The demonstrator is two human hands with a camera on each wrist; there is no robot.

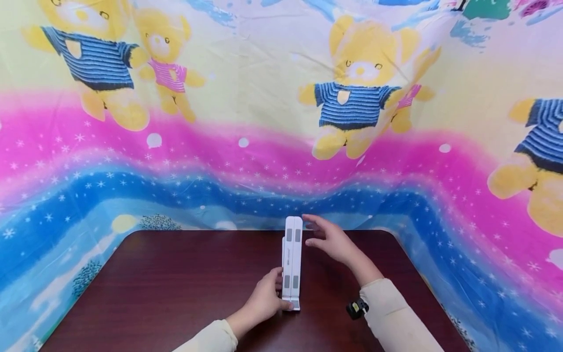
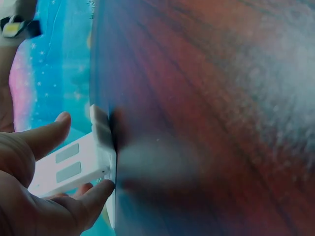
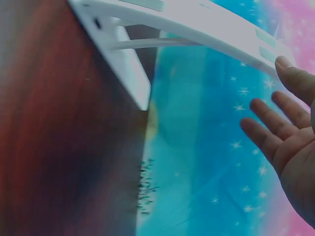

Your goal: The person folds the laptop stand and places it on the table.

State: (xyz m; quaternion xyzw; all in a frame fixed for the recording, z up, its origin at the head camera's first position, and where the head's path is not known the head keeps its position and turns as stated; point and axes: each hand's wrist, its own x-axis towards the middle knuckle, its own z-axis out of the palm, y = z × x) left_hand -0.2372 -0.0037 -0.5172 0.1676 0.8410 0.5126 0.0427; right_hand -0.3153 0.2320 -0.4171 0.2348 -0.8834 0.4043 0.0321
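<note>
A white folding laptop stand (image 1: 292, 259) with grey rubber pads stands upright on the dark red table. In the right wrist view its base plate (image 3: 129, 73) and a thin strut (image 3: 152, 44) show behind the long arms. My left hand (image 1: 263, 297) is low at its left side. The thumb stretches across the front, and a fingertip (image 2: 109, 186) sits right at the foot of the stand. Beside the top, on the right, my right hand (image 1: 331, 240) hovers with fingers spread, holding nothing. Some left fingers are hidden behind the stand.
Dark red wooden table (image 1: 184, 274) with rounded far corners. Close behind it hangs a printed curtain (image 1: 246, 161) with bears and snowflakes. A small black wrist camera (image 1: 357, 309) sits at the right sleeve (image 1: 391, 308).
</note>
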